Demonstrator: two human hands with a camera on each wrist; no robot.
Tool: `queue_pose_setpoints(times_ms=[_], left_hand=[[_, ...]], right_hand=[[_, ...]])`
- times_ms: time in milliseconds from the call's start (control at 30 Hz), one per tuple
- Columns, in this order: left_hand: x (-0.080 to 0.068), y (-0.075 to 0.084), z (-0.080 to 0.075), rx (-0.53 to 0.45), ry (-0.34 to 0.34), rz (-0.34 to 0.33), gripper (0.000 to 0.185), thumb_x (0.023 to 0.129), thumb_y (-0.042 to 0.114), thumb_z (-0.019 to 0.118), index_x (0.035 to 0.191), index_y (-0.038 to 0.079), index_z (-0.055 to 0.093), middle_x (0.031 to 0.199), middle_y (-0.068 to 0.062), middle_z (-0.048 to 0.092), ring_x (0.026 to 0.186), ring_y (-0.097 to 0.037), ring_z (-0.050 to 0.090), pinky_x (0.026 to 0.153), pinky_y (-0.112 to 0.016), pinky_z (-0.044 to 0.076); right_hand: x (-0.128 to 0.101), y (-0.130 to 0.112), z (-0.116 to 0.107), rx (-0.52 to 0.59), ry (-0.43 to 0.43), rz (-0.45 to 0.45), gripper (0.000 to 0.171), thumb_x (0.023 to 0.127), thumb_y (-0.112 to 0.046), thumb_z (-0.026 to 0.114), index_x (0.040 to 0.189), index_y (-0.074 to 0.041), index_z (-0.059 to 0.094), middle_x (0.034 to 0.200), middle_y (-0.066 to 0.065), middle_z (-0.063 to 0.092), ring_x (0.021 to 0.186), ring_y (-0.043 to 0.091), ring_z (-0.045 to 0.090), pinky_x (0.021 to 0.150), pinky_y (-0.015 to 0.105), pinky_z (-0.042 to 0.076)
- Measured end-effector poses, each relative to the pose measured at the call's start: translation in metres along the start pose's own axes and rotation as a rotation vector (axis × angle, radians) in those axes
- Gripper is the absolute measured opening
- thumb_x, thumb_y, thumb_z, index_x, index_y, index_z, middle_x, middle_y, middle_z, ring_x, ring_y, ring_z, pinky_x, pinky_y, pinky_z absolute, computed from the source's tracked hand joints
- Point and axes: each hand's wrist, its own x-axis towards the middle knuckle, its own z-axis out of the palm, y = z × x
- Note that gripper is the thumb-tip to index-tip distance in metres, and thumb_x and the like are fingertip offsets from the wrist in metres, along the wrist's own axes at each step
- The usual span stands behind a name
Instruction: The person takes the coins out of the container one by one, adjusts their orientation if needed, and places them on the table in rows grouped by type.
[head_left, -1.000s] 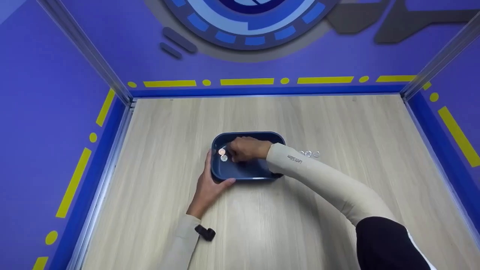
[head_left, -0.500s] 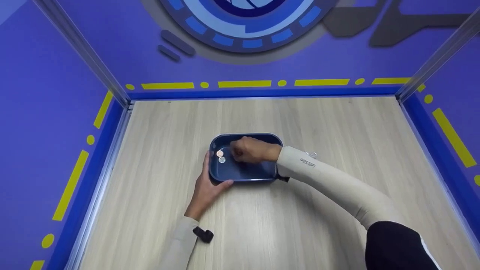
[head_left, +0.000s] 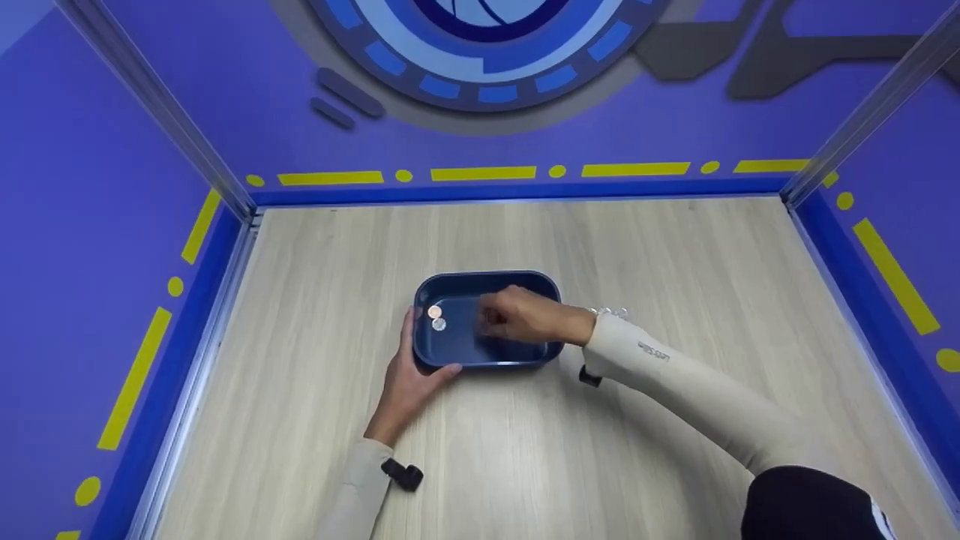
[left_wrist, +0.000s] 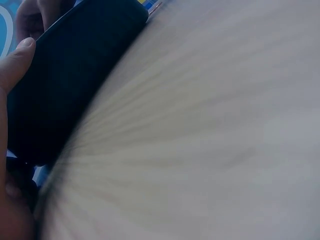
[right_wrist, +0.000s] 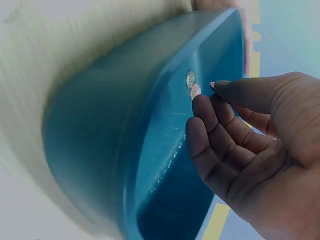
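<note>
The left hand (head_left: 409, 375) grips the near-left corner of the blue tray (head_left: 525, 282), while the right hand (head_left: 525, 319) hovers over it loosely curled and empty, right of two small, light, slippery coins (head_left: 436, 318), best pinched by their edges.

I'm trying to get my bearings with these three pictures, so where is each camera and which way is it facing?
Head: worn high, looking forward and down at the blue tray on the wooden table; both forearms and hands show.
Left wrist: low beside the table, facing the tray's dark outer wall; the left hand shows only as a thumb.
Right wrist: just above the tray, looking into it past the right hand, whose grip is empty.
Head and right wrist share the two coins.
</note>
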Motion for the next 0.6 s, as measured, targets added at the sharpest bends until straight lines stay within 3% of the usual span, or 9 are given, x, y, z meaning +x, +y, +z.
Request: queue_pose_setpoints(times_ms=[300, 600], left_hand=[[-0.002, 0.0, 0.0, 0.006, 0.007, -0.001, 0.132, 0.082, 0.047, 0.098, 0.179, 0.025, 0.012, 0.177, -0.015, 0.035, 0.158, -0.036, 0.041, 0.128, -0.057, 0.033], [-0.002, 0.001, 0.002, 0.01, 0.008, 0.011, 0.131, 0.082, 0.046, 0.098, 0.179, 0.027, 0.011, 0.178, -0.015, 0.033, 0.159, -0.04, 0.039, 0.128, -0.061, 0.033]], right_hand=[[-0.032, 0.011, -0.008, 0.116, 0.11, 0.02, 0.009, 0.099, 0.003, 0.073, 0.105, -0.003, 0.075, 0.094, 0.006, 0.08, 0.08, 0.01, 0.068, 0.071, 0.029, 0.057], [-0.063, 0.02, -0.015, 0.216, 0.229, 0.102, 0.005, 0.101, -0.003, 0.077, 0.101, -0.007, 0.074, 0.09, 0.002, 0.078, 0.08, 0.011, 0.069, 0.072, 0.025, 0.054]])
